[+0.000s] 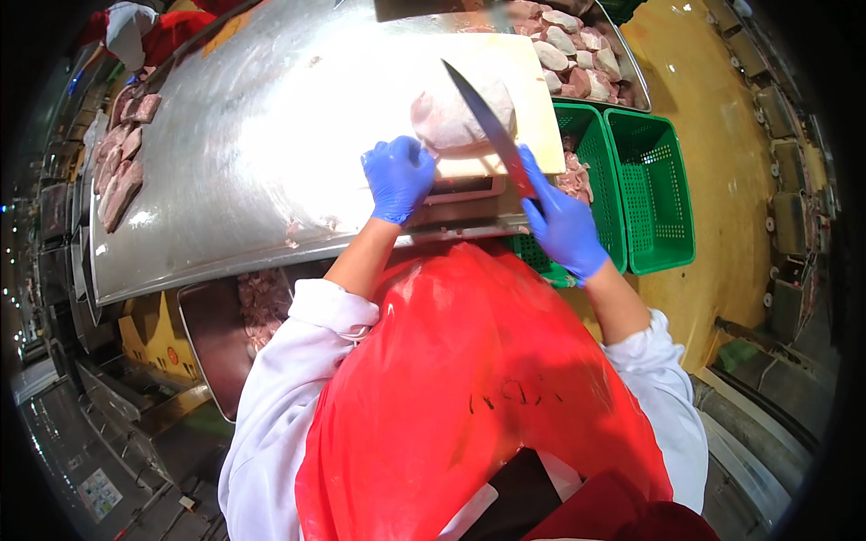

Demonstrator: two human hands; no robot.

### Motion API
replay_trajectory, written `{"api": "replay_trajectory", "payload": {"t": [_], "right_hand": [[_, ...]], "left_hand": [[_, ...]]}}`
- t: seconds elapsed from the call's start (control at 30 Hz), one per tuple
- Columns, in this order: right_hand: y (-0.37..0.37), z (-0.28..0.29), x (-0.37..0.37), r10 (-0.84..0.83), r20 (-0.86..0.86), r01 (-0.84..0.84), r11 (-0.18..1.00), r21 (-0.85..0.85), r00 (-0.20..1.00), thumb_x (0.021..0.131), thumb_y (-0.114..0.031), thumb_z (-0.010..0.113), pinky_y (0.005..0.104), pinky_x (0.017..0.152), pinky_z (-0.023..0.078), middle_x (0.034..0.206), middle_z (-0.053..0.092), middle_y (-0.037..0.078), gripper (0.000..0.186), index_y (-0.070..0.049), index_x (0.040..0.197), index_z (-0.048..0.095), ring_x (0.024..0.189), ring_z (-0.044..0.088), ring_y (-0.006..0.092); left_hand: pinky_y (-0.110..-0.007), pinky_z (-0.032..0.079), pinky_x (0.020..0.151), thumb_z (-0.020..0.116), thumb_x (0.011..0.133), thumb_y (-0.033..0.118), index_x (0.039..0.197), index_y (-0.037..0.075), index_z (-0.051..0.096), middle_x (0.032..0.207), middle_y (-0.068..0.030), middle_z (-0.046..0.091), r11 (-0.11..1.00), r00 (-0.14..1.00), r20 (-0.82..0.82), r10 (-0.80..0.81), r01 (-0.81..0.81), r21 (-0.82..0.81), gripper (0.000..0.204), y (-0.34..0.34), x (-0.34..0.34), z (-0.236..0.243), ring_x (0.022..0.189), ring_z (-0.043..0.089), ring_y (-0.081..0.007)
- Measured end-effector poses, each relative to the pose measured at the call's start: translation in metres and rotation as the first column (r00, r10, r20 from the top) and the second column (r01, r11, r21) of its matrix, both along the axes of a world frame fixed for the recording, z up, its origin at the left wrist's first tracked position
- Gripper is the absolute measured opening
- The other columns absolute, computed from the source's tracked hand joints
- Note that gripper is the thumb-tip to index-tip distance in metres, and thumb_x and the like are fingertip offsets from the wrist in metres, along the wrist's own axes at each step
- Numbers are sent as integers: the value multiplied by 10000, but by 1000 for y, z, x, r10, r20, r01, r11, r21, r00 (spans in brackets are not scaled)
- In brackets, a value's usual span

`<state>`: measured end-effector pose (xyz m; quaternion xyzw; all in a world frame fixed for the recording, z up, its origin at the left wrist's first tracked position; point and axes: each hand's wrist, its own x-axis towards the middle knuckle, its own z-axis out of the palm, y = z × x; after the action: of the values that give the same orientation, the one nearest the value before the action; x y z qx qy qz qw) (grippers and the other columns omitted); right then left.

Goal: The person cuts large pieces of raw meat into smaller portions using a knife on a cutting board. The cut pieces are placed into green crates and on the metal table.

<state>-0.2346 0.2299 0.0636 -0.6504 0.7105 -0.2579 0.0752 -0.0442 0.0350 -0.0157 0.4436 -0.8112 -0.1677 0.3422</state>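
A large pale pink piece of raw meat lies on the white cutting board. At its near left edge is my left hand in a blue glove, fingers curled closed and apparently pinching the meat's edge. My right hand, also gloved in blue, grips a long knife by its handle. The blade points away and to the left, passing above the right part of the meat; whether it touches the meat I cannot tell.
Meat strips lie at the left of the steel table. Beyond the board's right side stand a metal tray of meat pieces and two green baskets; the nearer one holds trimmings. A bin with scraps sits below the table. Another person's glove shows far left.
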Motion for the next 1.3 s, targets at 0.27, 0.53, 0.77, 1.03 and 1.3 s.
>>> {"api": "replay_trajectory", "payload": {"t": [0.27,0.53,0.77,1.03,1.3], "right_hand": [[-113,-31,36,-1,-107,1,1000,4,994,952,-203,575,524,602,537,793,673,186,763,-314,1614,210,641,652,407],[-108,-23,41,93,-259,-80,995,59,961,923,-114,523,491,568,553,767,681,192,810,-261,1631,160,632,685,358],[-40,22,27,246,-301,-121,918,379,921,865,-36,547,474,536,550,750,679,165,866,-180,1628,164,620,688,342],[38,56,-3,312,-387,-31,811,584,868,813,21,578,471,510,514,709,648,159,956,-222,1634,153,564,639,339],[80,15,-28,-117,267,40,960,276,956,905,-74,597,444,586,464,702,593,183,795,-218,1611,262,566,587,351]], "left_hand": [[-439,434,770,690,790,230,720,121,662,670,-53,648,996,996,-44,77,-79,-34,132,0,1,2,732,625,-281],[-443,428,766,687,786,205,730,116,675,674,-52,654,998,998,21,62,-61,-33,106,-2,4,-3,745,630,-281],[-441,419,751,693,781,186,722,123,664,674,-40,635,987,999,-13,42,-44,-153,91,-2,8,-11,724,612,-272],[-469,466,739,665,790,194,744,116,651,696,-77,645,983,986,47,163,-158,-96,92,-22,42,-6,761,627,-315],[-487,470,854,665,826,158,1156,76,622,1041,-176,623,983,996,-18,-90,86,-161,343,-44,64,4,976,585,-375]]}}
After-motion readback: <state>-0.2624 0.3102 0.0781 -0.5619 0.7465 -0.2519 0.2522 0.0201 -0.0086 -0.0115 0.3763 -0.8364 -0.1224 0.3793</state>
